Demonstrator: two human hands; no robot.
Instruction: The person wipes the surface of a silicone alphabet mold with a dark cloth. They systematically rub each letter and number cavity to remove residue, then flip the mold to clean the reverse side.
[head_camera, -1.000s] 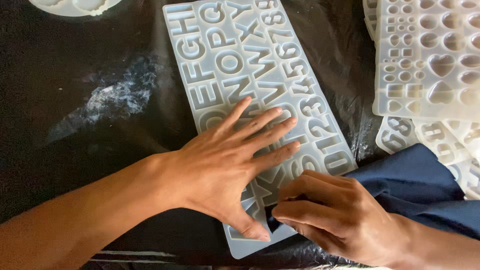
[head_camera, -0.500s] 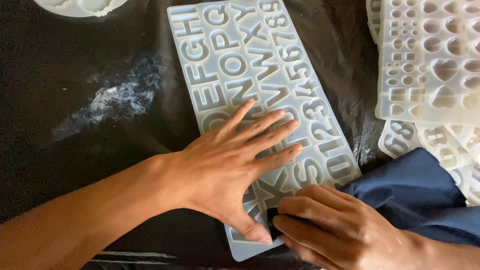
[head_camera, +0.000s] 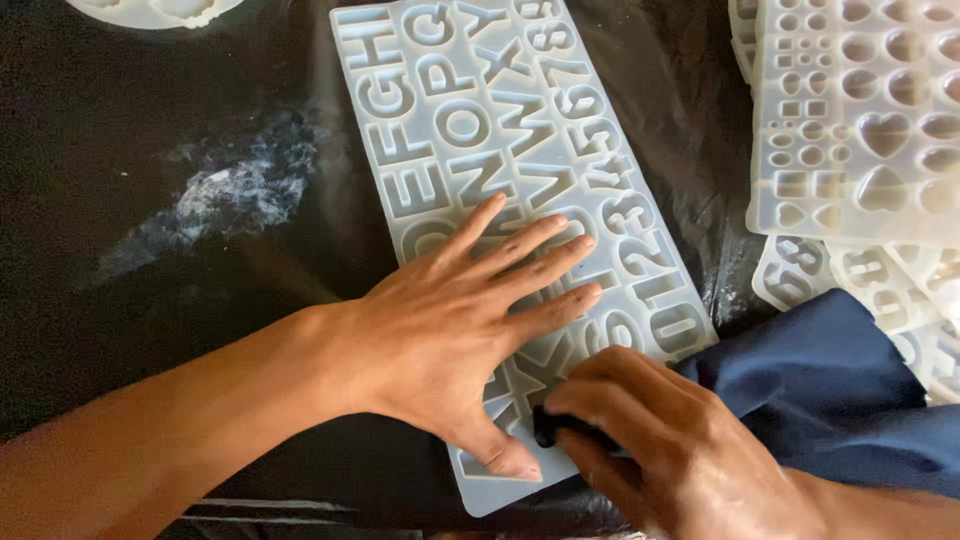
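Left hand has fingers splayed flat on the letter mold; right hand is pinched on a dark blue cloth at the mold's near corner; mold runs lengthwise away from both hands across the black sheet.

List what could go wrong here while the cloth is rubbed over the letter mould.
The letter mould lies on a slick black sheet; only the left hand pins it, so it might slide. The right hand presses the blue cloth at the near corner, which may lift or fold. The white powder smear alongside could get picked up onto the mould.
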